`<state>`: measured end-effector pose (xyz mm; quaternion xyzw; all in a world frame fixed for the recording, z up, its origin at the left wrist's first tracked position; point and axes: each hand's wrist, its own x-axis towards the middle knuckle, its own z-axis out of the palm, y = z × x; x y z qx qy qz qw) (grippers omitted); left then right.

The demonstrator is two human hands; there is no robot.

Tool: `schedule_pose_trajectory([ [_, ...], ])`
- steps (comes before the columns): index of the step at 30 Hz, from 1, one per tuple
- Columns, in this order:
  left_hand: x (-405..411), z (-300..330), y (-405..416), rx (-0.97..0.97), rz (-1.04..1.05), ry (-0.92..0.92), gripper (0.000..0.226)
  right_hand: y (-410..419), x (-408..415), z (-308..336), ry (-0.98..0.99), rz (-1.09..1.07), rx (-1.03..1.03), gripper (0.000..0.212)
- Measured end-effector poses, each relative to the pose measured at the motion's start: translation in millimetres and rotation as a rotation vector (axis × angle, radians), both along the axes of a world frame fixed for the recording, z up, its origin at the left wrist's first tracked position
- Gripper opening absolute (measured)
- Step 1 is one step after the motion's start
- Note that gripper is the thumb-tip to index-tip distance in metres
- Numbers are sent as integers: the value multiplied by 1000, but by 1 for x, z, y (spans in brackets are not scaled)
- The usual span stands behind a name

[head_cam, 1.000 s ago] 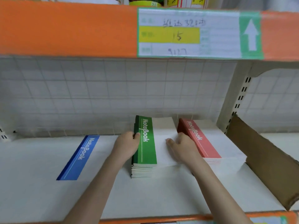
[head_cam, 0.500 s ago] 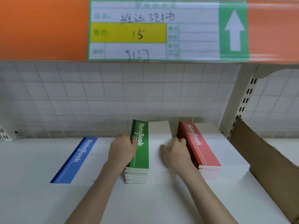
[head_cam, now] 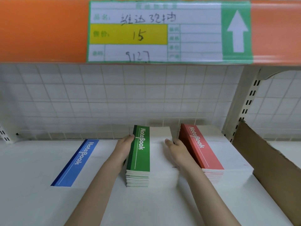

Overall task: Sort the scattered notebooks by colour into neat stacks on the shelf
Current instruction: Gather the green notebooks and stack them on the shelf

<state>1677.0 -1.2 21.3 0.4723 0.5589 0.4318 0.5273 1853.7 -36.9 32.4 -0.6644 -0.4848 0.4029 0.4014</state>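
Both hands are on the green stack (head_cam: 140, 159) at the middle of the white shelf (head_cam: 32, 201). The left hand (head_cam: 124, 148) presses flat against the stack's spine side, fingers together, their tips hidden behind the green edge. The right hand (head_cam: 176, 150) sits on the white cover, thumb lying on top; its fingers drop out of sight over the far side, so I cannot tell how they curl. Just right of that hand stands the red stack (head_cam: 202, 149), apart from the green one. Well left of the left hand lies a single blue notebook (head_cam: 78, 162), its white cover fading into the shelf. At the far right, a cardboard sheet (head_cam: 267, 165) is cut off by the frame.
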Motion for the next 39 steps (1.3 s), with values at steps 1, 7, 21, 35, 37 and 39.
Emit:
schedule_pose_trajectory([
  [1, 1, -1, 1, -35, -2, -59, 30, 1, 0, 0, 40, -2, -11, 54],
  [7, 11, -2, 2, 27, 22, -26, 30, 9, -3, -2, 69, 61, -41, 61],
  [21, 9, -6, 3, 11, 29, -69, 31, 11, -7, -2, -20, 103, -33, 46],
  [35, 3, -30, -14, -206, 87, -367, 62, -6, -7, -8, -102, 51, -53, 60],
  [37, 3, -30, -14, -203, 109, -383, 60, -6, -7, -7, -67, 47, -64, 58],
  [39, 3, -30, -15, -211, 90, -374, 61, -7, -5, -7, -42, 57, -72, 55],
])
